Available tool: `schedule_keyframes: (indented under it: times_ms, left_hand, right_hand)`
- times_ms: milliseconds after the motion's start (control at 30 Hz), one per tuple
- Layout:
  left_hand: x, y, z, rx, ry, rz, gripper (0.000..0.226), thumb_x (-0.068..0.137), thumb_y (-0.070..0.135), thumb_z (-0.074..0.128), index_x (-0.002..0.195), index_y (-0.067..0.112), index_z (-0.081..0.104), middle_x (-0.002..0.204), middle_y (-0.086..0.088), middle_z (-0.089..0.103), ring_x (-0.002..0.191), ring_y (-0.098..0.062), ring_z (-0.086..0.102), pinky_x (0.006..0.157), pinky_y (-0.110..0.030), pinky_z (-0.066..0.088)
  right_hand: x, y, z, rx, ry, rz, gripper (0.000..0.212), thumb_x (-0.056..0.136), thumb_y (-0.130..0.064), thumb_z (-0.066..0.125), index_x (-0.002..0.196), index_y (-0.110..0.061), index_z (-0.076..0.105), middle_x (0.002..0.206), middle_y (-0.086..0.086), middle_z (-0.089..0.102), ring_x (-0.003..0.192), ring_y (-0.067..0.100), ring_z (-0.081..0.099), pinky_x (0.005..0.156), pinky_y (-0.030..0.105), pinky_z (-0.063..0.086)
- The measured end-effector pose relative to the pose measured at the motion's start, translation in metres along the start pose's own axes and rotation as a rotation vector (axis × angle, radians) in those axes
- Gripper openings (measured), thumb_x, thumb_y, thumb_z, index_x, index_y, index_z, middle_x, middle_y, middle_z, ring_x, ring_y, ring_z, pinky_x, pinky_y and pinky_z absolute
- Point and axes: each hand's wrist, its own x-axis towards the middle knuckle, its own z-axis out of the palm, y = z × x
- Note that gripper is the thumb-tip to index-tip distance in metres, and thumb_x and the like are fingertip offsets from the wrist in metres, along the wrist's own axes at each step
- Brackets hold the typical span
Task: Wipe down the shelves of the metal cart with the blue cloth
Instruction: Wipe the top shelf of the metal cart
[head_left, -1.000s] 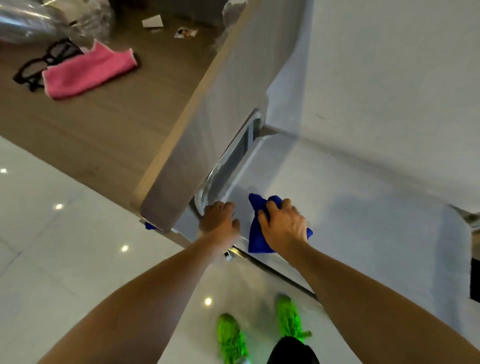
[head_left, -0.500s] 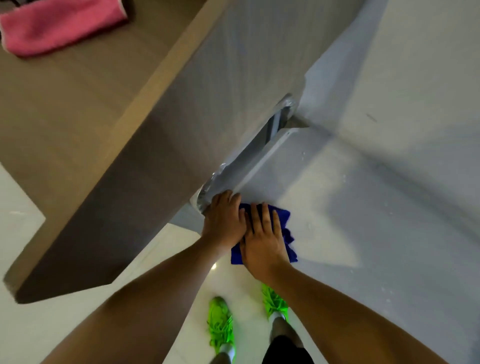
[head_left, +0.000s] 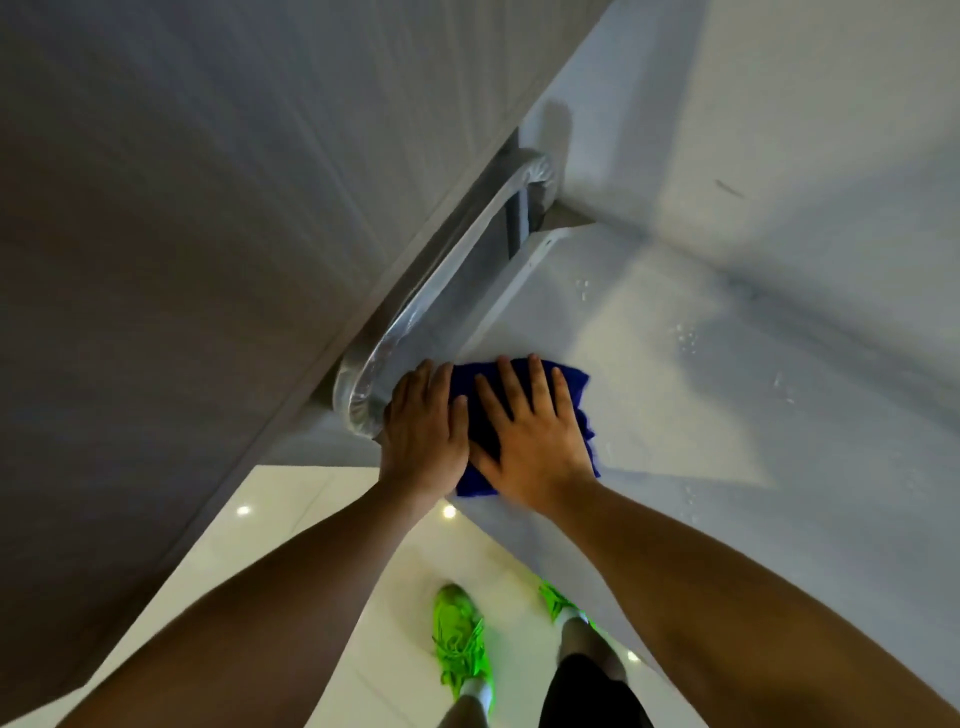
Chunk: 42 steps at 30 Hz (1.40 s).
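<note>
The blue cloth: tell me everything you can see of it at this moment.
The blue cloth is deep blue, soft and slightly fuzzy, bunched into a rough pad. It lies flat on the pale top shelf of the cart, at its near corner beside the plastic-wrapped handle. The right hand presses on it with fingers spread; the left hand rests at its left edge. Only its far, right and near edges show.
</note>
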Motion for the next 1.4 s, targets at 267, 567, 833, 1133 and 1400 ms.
schedule_keyframes:
  times_ms: [267,567,833,1133,1400]
  left_hand:
    - [0.013,0.019,0.021,0.108,0.018,0.062,0.056,0.102,0.043,0.026,0.151,0.017,0.036,0.157,-0.012,0.035,0.143,-0.031,0.031,0.113,-0.055,0.027]
    - [0.015,0.013,0.033,0.218,-0.044,0.045,0.079,0.09,0.072,0.027,0.158,0.033,0.013,0.167,-0.005,0.002,0.152,-0.03,0.003,0.12,-0.054,0.005]
    - [0.017,0.01,0.035,0.203,-0.044,0.046,0.082,0.089,0.074,0.031,0.158,0.036,0.007,0.167,-0.002,-0.003,0.152,-0.028,-0.002,0.12,-0.053,0.003]
    - [0.016,0.012,0.033,0.217,-0.099,0.04,0.078,0.092,0.073,0.022,0.156,0.037,-0.004,0.166,-0.002,-0.015,0.151,-0.027,-0.012,0.12,-0.057,-0.001]
    - [0.017,0.012,0.031,0.286,-0.155,0.031,0.08,0.092,0.073,0.021,0.155,0.035,-0.012,0.165,-0.003,-0.017,0.151,-0.03,-0.011,0.12,-0.058,0.003]
  right_hand:
    - [0.04,0.046,-0.015,-0.022,0.065,0.089,0.075,0.1,-0.069,0.018,0.159,-0.023,0.026,0.166,0.011,0.022,0.151,0.044,0.009,0.121,0.061,0.005]
    - [0.096,0.12,-0.041,-0.082,0.102,0.218,0.079,0.097,-0.072,0.007,0.161,-0.026,0.014,0.168,0.01,0.013,0.152,0.04,0.0,0.122,0.056,0.0]
    - [0.12,0.121,-0.045,-0.083,0.121,0.324,0.077,0.096,-0.071,0.002,0.161,-0.03,0.011,0.169,0.007,0.008,0.153,0.039,-0.002,0.12,0.056,-0.005]
    - [0.081,0.084,-0.037,-0.044,0.114,0.376,0.073,0.099,-0.067,0.009,0.161,-0.028,0.015,0.168,0.008,0.012,0.152,0.041,0.0,0.12,0.059,-0.003]
    - [-0.002,0.049,-0.019,0.009,0.097,0.415,0.07,0.102,-0.063,0.011,0.161,-0.026,0.013,0.169,0.008,0.009,0.152,0.04,-0.002,0.12,0.059,-0.004]
